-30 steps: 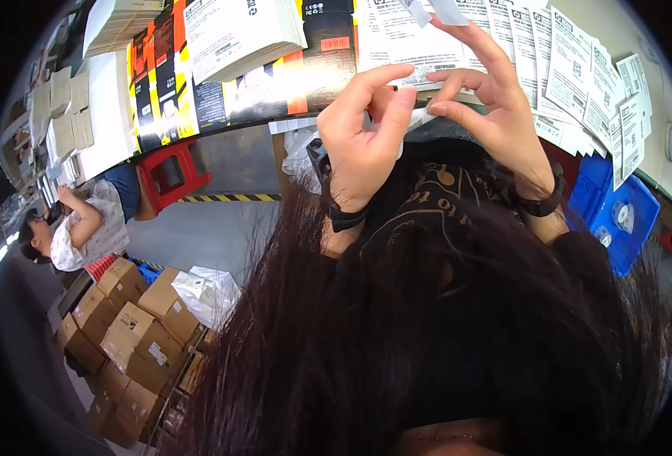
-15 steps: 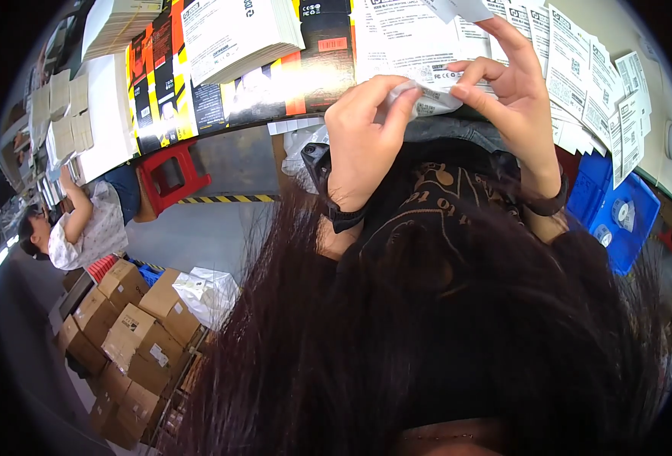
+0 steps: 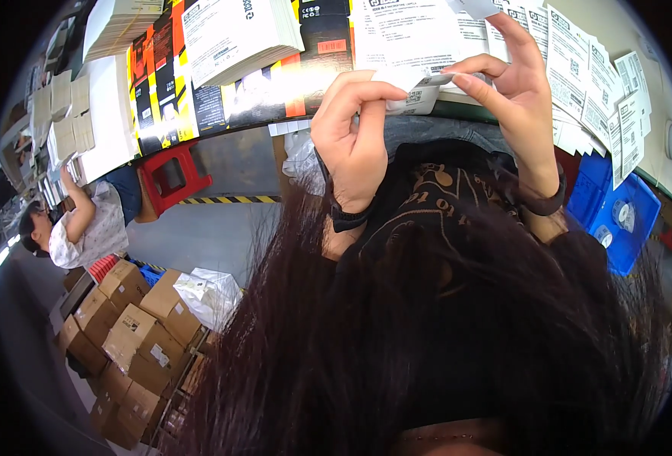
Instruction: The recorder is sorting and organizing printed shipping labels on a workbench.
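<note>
A small white paper slip [image 3: 415,87] with printed code marks is being held at the near edge of a table [image 3: 655,30], just above the person's lap. Both hands are pinching it. The left hand [image 3: 355,140] is gripping its left end between curled thumb and forefinger, the other fingers folded in. The right hand [image 3: 514,102] is gripping the right end between thumb and forefinger, with the remaining fingers spread upward, probably to keep the slip taut as it is being peeled or separated. A dark band is circling each wrist.

Behind the slip, a larger printed sheet [image 3: 408,30] is lying on the table, and rows of overlapping paper labels [image 3: 594,83] are fanning out to the right, within easy reach. To the left, a stack of white sheets [image 3: 237,38] is resting on flat black-and-orange cartons [image 3: 161,91].

Below the table, a red stool [image 3: 172,171] and a blue crate [image 3: 617,216] are standing on the floor. Far left, another person [image 3: 77,224] is reaching toward shelving, with brown cardboard boxes [image 3: 131,334] piled nearby. Long dark hair is filling the lower view.
</note>
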A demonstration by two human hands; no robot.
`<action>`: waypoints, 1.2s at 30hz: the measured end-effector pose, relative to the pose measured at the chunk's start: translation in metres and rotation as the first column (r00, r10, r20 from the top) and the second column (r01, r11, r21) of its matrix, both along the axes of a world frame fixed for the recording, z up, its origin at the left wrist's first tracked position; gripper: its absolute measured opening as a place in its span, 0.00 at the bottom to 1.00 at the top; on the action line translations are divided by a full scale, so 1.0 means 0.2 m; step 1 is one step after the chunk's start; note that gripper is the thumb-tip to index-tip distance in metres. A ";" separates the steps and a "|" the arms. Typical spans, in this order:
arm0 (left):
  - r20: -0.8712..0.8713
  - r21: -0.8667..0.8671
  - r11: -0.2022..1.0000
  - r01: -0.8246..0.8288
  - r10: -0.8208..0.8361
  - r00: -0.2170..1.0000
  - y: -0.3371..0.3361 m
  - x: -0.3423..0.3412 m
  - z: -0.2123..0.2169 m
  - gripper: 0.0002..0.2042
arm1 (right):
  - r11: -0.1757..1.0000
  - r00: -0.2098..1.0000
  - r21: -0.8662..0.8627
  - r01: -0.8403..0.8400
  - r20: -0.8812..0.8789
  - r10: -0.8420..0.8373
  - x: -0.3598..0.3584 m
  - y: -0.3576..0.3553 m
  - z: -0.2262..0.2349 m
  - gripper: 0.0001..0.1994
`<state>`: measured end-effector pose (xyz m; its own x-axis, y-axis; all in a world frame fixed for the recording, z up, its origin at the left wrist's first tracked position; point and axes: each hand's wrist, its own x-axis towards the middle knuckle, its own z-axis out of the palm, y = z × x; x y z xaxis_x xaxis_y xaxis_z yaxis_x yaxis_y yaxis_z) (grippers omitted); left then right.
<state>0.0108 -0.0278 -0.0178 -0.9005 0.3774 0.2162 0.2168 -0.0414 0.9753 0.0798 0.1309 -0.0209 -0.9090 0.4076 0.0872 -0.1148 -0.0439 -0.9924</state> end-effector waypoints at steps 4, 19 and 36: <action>0.004 -0.009 1.000 0.020 -0.020 1.000 -0.01 0.00 0.00 0.07 | 0.946 0.997 -0.322 0.043 0.070 -0.021 0.00 0.00 0.04 0.41; 0.126 -0.173 0.983 0.065 -0.043 0.991 -0.01 0.00 0.00 0.04 | 0.971 0.997 -0.237 0.033 0.077 -0.015 -0.04 -0.01 0.06 0.35; 0.109 -0.194 0.981 -0.004 0.025 0.994 -0.04 -0.03 -0.04 0.03 | 0.946 0.977 -0.250 0.208 -0.002 -0.215 0.00 0.06 0.09 0.36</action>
<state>0.0041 -0.0352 -0.0250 -0.9205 0.3888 0.0395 0.1064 0.1522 0.9826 0.0804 0.1420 -0.0024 -0.7983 0.6021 -0.0161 -0.1764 -0.2592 -0.9496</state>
